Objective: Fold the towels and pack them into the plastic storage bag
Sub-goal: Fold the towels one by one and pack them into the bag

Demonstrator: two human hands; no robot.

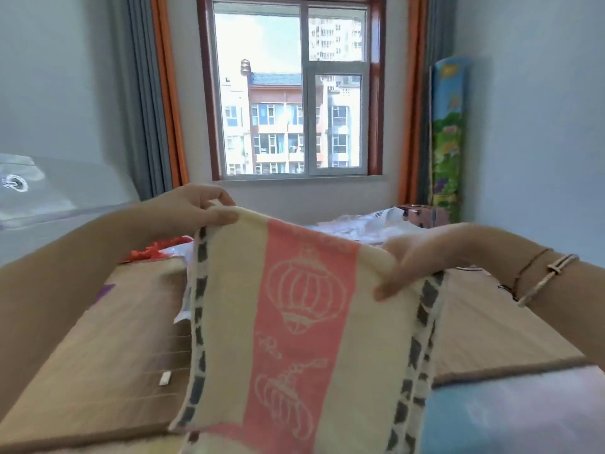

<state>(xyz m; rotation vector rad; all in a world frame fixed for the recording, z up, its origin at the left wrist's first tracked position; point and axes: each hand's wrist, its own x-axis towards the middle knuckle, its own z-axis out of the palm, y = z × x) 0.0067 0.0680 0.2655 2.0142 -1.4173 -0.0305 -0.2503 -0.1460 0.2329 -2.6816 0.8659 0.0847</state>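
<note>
1. Towel [294, 322]: cream, with a central pink band printed with lantern outlines and grey-patterned borders along both long sides. Held up in the air above the bed, top edge stretched between the two hands, the rest hanging down toward the near edge.
2. Left hand [199, 206]: thumb and fingers pinch the towel's upper left corner.
3. Right hand [409, 260]: fingers curled round the towel's upper right corner, gripping it; thin bracelets [540, 276] on the wrist.
4. Bed mat [98, 348]: tan woven mat covering the bed, under the towel.
5. Plastic bag [366, 224]: crumpled white and clear plastic at the far right corner of the bed; whether this is the storage bag cannot be told.
6. Red item [154, 250]: at the far left corner of the mat, blurred.
7. Window [291, 90]: in the far wall, with grey-and-orange curtains either side.
</note>
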